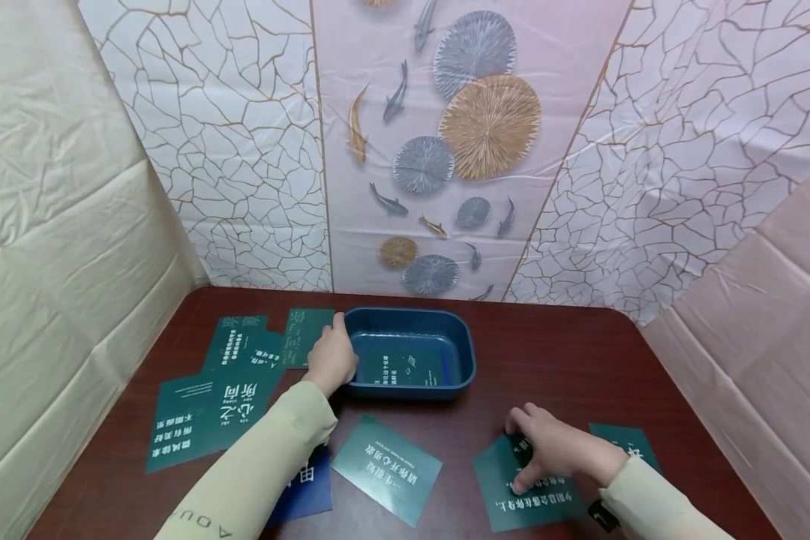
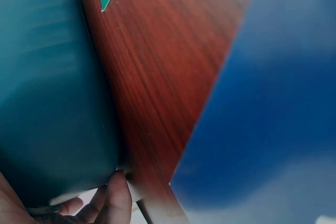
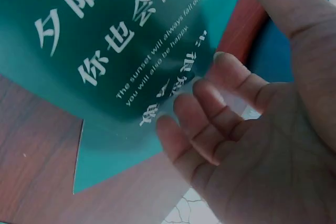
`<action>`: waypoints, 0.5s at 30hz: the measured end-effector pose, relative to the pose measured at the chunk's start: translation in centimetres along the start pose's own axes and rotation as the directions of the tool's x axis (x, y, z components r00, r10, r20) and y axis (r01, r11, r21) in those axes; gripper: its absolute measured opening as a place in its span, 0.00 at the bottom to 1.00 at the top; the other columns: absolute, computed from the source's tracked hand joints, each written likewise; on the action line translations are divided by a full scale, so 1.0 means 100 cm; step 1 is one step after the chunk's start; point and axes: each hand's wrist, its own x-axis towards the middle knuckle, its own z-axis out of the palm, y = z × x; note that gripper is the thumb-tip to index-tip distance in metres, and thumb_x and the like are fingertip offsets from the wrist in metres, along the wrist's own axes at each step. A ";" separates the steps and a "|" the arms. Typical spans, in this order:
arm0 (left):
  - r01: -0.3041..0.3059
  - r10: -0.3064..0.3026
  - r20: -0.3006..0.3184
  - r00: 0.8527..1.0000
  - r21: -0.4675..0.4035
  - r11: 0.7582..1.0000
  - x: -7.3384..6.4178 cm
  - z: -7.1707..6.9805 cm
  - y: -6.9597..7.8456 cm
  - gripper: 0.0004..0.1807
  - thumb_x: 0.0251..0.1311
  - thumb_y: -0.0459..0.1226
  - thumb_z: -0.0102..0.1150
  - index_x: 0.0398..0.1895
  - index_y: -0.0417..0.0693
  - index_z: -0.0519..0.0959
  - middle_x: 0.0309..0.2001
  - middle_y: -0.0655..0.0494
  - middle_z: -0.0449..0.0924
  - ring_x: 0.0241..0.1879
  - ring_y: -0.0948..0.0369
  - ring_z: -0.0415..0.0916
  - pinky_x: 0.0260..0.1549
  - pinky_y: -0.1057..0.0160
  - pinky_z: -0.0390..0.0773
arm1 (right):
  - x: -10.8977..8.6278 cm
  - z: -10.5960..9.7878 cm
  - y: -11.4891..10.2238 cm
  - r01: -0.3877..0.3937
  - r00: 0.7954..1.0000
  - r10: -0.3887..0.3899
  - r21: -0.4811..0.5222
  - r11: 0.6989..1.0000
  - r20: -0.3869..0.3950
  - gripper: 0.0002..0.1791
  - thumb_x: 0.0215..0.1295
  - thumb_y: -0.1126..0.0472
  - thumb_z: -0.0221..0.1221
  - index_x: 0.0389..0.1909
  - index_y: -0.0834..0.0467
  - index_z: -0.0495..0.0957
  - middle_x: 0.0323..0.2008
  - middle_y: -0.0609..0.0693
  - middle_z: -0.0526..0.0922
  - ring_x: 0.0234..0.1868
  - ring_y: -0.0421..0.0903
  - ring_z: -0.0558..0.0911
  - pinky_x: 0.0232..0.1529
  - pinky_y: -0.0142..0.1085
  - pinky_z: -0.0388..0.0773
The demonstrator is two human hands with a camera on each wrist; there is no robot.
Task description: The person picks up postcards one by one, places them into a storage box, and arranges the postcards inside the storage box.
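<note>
My left hand (image 1: 332, 356) grips the left end of a dark blue rectangular basin (image 1: 474, 352). A green printed card (image 1: 415, 369) lies inside the basin. In the left wrist view, my fingers (image 2: 119, 200) curl at the end of the basin (image 2: 58, 87). To the right, my right hand (image 1: 547, 450) pinches a green card (image 1: 496, 480) with white lettering, part of it bent up between thumb and fingertips. In the right wrist view, the fingers (image 3: 194, 124) curl at the edge of this card (image 3: 105, 35), and another green corner (image 3: 100, 161) shows below it.
Several green cards (image 1: 202, 405) overlap at the left, and one more (image 1: 307, 337) lies beside the basin. A pale-lit green card (image 1: 388, 469) and a blue card (image 1: 310, 491) lie near the front. Another green card (image 1: 624, 435) is partly behind the right wrist. Patterned cloth (image 1: 425, 225) hangs behind the table.
</note>
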 end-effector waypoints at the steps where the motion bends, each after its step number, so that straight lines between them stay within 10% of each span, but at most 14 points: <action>1: 0.001 -0.001 0.000 1.000 0.001 1.000 0.000 0.000 0.000 0.41 0.62 0.34 0.58 0.75 0.48 0.47 0.63 0.38 0.64 0.45 0.43 0.76 0.42 0.42 0.75 | 0.000 0.001 0.000 -0.003 1.000 0.003 -0.016 1.000 0.004 0.37 0.37 0.43 0.77 0.45 0.52 0.69 0.40 0.50 0.66 0.44 0.48 0.68 0.42 0.46 0.71; 15: 0.000 0.000 0.001 1.000 0.011 1.000 -0.002 0.000 0.001 0.41 0.62 0.33 0.57 0.75 0.47 0.47 0.63 0.37 0.64 0.41 0.43 0.76 0.39 0.43 0.76 | 0.004 0.005 0.014 0.007 0.995 -0.014 -0.068 0.998 -0.100 0.30 0.41 0.45 0.75 0.39 0.53 0.70 0.36 0.49 0.65 0.38 0.48 0.65 0.38 0.44 0.67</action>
